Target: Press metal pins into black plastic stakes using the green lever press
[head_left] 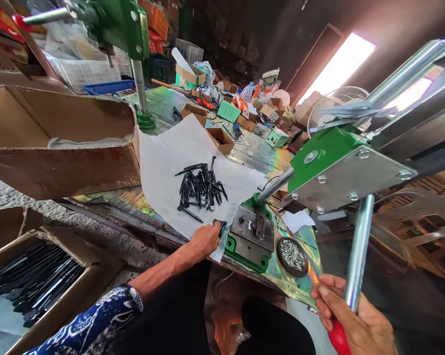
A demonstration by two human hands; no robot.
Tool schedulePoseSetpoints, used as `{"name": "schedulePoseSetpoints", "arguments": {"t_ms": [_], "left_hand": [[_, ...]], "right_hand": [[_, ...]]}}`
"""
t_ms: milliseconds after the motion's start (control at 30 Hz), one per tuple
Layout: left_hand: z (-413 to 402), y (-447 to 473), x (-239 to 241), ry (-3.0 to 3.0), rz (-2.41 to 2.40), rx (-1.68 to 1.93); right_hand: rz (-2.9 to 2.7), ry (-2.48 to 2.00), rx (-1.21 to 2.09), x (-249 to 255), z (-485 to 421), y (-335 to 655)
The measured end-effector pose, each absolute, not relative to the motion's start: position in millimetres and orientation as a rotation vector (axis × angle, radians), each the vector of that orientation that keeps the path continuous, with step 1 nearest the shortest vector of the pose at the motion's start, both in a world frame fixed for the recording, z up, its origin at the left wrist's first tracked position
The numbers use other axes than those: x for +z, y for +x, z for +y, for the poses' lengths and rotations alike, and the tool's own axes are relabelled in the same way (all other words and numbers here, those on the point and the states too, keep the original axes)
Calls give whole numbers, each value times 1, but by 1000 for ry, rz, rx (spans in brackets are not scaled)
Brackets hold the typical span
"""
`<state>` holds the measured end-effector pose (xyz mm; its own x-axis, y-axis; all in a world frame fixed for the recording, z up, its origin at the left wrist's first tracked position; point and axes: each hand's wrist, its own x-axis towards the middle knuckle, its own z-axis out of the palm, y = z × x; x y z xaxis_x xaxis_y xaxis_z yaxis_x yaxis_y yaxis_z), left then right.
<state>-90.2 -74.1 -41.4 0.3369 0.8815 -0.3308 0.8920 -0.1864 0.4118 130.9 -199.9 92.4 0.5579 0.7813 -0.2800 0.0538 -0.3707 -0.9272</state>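
Observation:
My left hand point(204, 240) is closed around a short black plastic piece point(221, 228), at the paper's edge beside the press base. Its fingertips partly cover the piece. A pile of similar black pointed plastic pieces point(200, 186) lies on a white sheet point(163, 162). The green hand press has a steel block point(252, 229) on its base, just right of my left hand. At the lower right, my right hand point(359, 315) wraps round the red-knobbed end of the press lever point(360, 251). A round dark dish point(280, 254) of small silver pins sits right of the base.
A second green press point(122, 29) stands at the upper left. An open cardboard box point(63, 170) is beside the sheet; another box point(85, 286) below holds long black pieces. Small boxes and tools clutter the far bench. A white fan point(337, 106) and plastic chairs point(411, 217) are at the right.

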Motion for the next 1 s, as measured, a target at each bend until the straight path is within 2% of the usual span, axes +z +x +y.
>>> {"name": "schedulePoseSetpoints", "arguments": {"t_ms": [233,533,633,700,800,900,1000], "left_hand": [[-61,-137,-44,2049,1772,153],[-40,-167,-62,2278,1722,40],[-41,-169,-61,2351,1706,64],[-42,-170,-58,2350,1731,131],[-46,-169,-49,2247,1761,362],[-50,-163,-34,2003,1800,558],[-52,-156,-20,1660,1841,602]], "right_hand": [[-575,-1760,960,93,-201,131],[-621,-1555,1390,114,-217,174],[-695,-1459,1382,114,-217,182],[-774,-1485,1191,99,-207,186],[-871,-1656,813,49,-184,199],[-909,-1818,691,-11,-165,217],[-1029,-1991,563,-53,-154,233]]}}
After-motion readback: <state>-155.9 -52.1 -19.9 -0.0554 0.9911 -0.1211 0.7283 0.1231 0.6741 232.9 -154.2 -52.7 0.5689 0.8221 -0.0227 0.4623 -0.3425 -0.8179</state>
